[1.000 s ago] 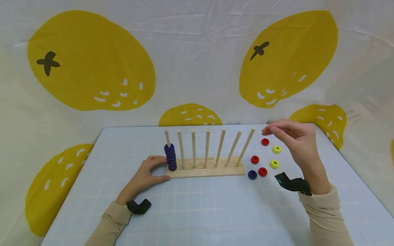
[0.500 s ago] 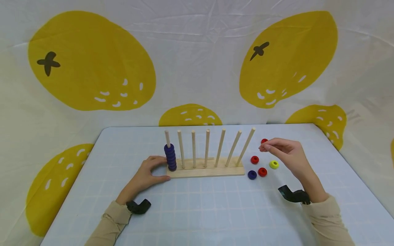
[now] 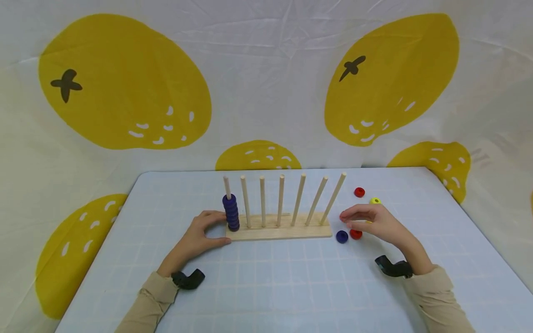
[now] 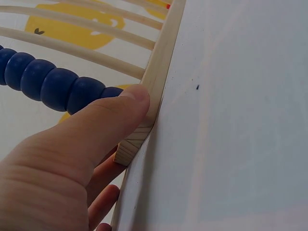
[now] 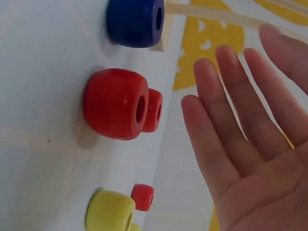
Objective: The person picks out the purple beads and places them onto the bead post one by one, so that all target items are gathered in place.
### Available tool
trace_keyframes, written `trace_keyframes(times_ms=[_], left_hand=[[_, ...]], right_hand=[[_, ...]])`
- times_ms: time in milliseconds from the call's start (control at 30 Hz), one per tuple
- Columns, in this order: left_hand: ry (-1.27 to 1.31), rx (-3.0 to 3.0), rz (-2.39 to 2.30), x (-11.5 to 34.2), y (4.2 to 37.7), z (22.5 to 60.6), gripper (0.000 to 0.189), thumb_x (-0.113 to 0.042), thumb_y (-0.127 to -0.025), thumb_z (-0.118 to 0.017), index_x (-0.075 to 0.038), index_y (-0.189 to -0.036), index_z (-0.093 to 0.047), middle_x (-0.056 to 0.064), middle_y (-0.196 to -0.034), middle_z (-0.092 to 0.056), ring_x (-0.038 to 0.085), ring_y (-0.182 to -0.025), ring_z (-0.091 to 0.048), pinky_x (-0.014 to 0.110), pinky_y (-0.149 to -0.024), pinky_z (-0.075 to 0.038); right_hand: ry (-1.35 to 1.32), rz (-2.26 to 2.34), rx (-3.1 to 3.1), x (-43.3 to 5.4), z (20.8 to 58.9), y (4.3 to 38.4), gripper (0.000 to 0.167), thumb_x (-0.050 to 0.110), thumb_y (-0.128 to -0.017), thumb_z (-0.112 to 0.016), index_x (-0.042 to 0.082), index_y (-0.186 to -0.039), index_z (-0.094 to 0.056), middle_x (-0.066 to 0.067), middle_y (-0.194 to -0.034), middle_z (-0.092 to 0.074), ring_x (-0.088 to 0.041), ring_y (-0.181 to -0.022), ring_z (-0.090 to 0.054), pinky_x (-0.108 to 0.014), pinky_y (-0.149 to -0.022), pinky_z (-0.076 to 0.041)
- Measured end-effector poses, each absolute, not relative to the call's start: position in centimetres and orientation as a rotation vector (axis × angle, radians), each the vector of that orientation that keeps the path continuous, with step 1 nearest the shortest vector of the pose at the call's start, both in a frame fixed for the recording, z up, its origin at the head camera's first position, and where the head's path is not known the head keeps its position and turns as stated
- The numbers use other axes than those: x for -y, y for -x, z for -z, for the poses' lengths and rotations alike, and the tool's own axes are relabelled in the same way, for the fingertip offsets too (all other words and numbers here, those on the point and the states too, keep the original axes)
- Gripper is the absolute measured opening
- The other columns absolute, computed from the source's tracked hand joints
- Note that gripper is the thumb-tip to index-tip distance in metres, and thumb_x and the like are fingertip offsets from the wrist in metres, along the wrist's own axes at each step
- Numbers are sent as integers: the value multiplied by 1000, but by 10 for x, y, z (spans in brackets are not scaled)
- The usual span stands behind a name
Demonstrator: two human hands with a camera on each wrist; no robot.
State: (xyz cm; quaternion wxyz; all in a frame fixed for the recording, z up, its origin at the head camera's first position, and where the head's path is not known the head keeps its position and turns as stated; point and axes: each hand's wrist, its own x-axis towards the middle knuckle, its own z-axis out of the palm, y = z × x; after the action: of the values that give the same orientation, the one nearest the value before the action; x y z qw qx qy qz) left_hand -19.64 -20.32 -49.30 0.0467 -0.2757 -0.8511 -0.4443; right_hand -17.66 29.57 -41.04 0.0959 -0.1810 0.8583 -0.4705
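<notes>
In the head view a wooden peg rack [image 3: 283, 232] with several upright pegs stands on the table. Dark blue beads [image 3: 231, 212] are stacked on its leftmost peg. My left hand [image 3: 200, 233] holds the rack's left end, thumb [image 4: 136, 95] on the front edge and fingers behind. My right hand [image 3: 381, 224] hovers with loosely extended fingers and nothing in its grasp, over loose beads right of the rack. Near its fingertips lie a blue bead [image 3: 342, 237] and a red bead [image 3: 356, 234]; another red bead [image 5: 153, 110] shows behind in the right wrist view.
Farther back on the table [image 3: 266, 286] are a red bead [image 3: 359, 192] and a yellow bead [image 3: 375, 200]. A second yellow bead [image 5: 109, 211] is mostly hidden by the right hand in the head view. Behind the table hangs a white cloth [image 3: 266, 83] printed with yellow fruit.
My right hand has come down and toward the left, from above the far beads to just over the nearer ones. My left hand and the rack have stayed put.
</notes>
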Motion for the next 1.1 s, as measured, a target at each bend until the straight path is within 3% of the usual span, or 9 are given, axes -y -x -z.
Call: trace_keyframes(times_ms=[167, 267, 433, 700, 833, 1100], left_hand=[[836, 2598, 1359, 203, 196, 492, 57, -20, -71, -91, -15, -124, -69, 1, -127, -63, 24, -121, -49, 55, -102, -38], [840, 2596, 1352, 203, 197, 492, 57, -20, -72, -91, -15, -124, -68, 1, -127, -63, 24, -121, -49, 55, -102, -38], [847, 2592, 1351, 203, 197, 493, 57, -20, -71, -91, -15, -124, -68, 1, -127, -63, 24, -121, -49, 55, -102, -38], [839, 2597, 1358, 202, 197, 493, 57, -21, -72, -91, -15, -124, -68, 1, -127, -63, 24, -120, -50, 55, -101, -39], [836, 2600, 1368, 202, 196, 492, 57, -22, -71, -91, -15, -124, -69, 1, -126, -63, 25, -121, -50, 55, -102, -39], [873, 2564, 1316, 202, 197, 493, 59, -21, -70, -92, -16, -124, -69, 0, -126, -64, 24, -120, -50, 52, -100, -39]], right_hand=[[654, 1225, -2543, -295, 415, 180, 25, 6, -88, -74, 5, -113, -71, -12, -110, -72, -27, -103, -67, -45, -93, -52], [686, 1188, -2542, -295, 416, 180, 27, 3, -86, -76, 5, -112, -71, -11, -110, -72, -27, -103, -67, -49, -94, -50], [728, 1128, -2532, -294, 418, 180, 29, 4, -84, -77, 7, -113, -72, -7, -113, -71, -25, -105, -64, -46, -95, -51], [751, 1017, -2561, -290, 422, 179, 31, 1, -82, -79, 12, -110, -74, 1, -109, -71, -21, -102, -61, -30, -94, -50], [741, 987, -2587, -288, 426, 179, 31, -1, -80, -79, 14, -108, -75, 4, -108, -71, -18, -103, -60, -31, -92, -50], [729, 993, -2603, -285, 429, 178, 31, -4, -79, -79, 13, -104, -76, 2, -103, -70, -19, -89, -57, -33, -77, -54]])
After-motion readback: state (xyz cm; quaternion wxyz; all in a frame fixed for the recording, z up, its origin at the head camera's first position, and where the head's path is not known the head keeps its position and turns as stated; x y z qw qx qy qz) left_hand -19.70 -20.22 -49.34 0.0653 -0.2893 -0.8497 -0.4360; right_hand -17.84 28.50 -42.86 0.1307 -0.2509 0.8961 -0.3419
